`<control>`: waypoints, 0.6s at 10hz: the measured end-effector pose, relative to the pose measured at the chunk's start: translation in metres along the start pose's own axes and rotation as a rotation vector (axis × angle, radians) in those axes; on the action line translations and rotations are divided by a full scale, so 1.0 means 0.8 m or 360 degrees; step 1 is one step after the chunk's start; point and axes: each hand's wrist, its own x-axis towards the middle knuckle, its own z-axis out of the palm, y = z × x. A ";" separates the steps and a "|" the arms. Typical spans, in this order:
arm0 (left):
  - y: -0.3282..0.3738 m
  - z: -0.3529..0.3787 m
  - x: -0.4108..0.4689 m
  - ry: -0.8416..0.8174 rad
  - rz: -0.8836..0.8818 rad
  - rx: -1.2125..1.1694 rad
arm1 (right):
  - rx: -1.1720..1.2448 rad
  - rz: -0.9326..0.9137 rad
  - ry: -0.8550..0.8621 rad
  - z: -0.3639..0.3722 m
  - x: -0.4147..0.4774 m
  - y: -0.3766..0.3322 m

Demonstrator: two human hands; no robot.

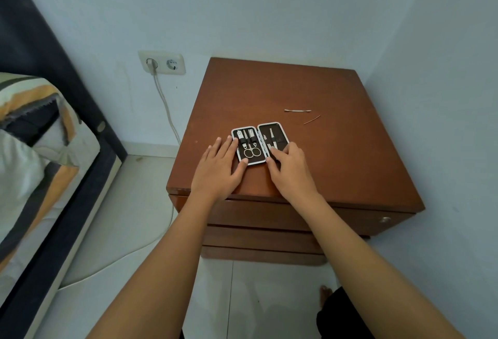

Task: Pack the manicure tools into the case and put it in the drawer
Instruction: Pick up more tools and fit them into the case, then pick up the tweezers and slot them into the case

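Note:
A small manicure case (pixel 259 141) lies open flat on the brown nightstand (pixel 350 155), dark inside with a silver rim. Its left half holds clippers and scissors (pixel 252 152) under straps; its right half holds a slim tool (pixel 271 135). My left hand (pixel 219 167) rests flat on the case's left edge, fingers spread. My right hand (pixel 289 169) presses its fingertips on the lower part of the right half. Two loose tools lie farther back on the nightstand: a flat metal pusher (pixel 297 110) and a thin stick (pixel 312 119). The drawer (pixel 258 213) below is shut.
A bed (pixel 40 163) with striped bedding stands at the left. A wall socket (pixel 162 63) with a cable hanging to the floor is behind the nightstand's left side. A wall runs close along the nightstand's right side. White floor tiles lie below.

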 end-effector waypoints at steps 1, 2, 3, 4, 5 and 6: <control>0.000 0.001 0.001 0.0004 -0.0002 -0.0003 | -0.0178 -0.0154 0.0110 0.002 -0.007 0.004; -0.001 0.002 0.000 0.0003 -0.0007 -0.0011 | -0.0339 -0.0223 0.0039 0.005 -0.012 0.013; 0.000 0.001 0.000 -0.0002 -0.0006 -0.0011 | -0.0378 -0.0221 -0.0031 0.005 -0.011 0.016; 0.000 0.002 0.001 0.0008 0.0009 -0.0010 | -0.0353 -0.0218 -0.0100 0.003 -0.007 0.014; -0.001 0.001 0.000 0.0019 0.0013 -0.0011 | -0.0197 -0.0234 -0.0059 0.000 -0.002 0.017; -0.001 0.001 0.001 0.0024 0.0024 -0.0007 | 0.0184 -0.0115 0.0227 -0.009 0.016 0.029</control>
